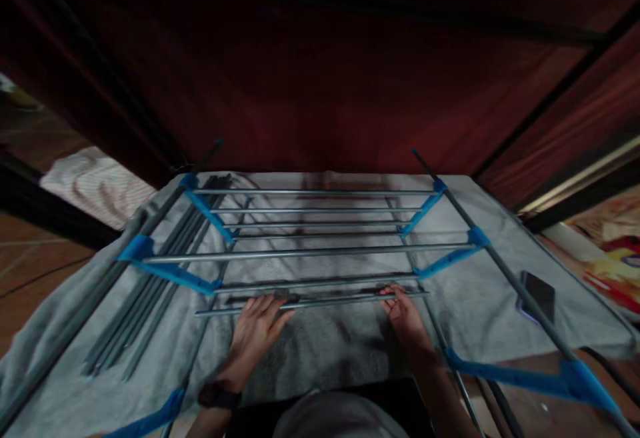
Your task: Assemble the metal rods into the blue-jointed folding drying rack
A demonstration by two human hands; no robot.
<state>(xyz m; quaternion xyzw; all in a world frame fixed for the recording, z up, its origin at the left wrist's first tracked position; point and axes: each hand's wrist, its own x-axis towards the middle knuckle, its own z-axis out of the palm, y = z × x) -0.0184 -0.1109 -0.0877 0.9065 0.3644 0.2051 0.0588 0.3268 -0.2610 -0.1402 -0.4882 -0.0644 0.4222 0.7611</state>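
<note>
A loose grey metal rod (333, 302) lies crosswise low in the view, just in front of a partly built rack of grey tubes and blue plastic brackets (173, 273). My left hand (257, 328) has its fingers curled over the rod left of its middle, thumb held a little apart. Close to the rod's right end, my right hand (404, 318) grips it between thumb and fingers. Behind it runs a parallel crossbar (320, 283) fitted between the left and right brackets. A long crossbar (310, 253) stands higher, with several thinner ones farther back.
Several loose rods (145, 298) lie bundled on the left of a grey cloth (320, 345). A phone (537, 297) rests on the cloth at right, partly behind a side tube (515, 281). A dark red panel (320, 91) stands behind the rack.
</note>
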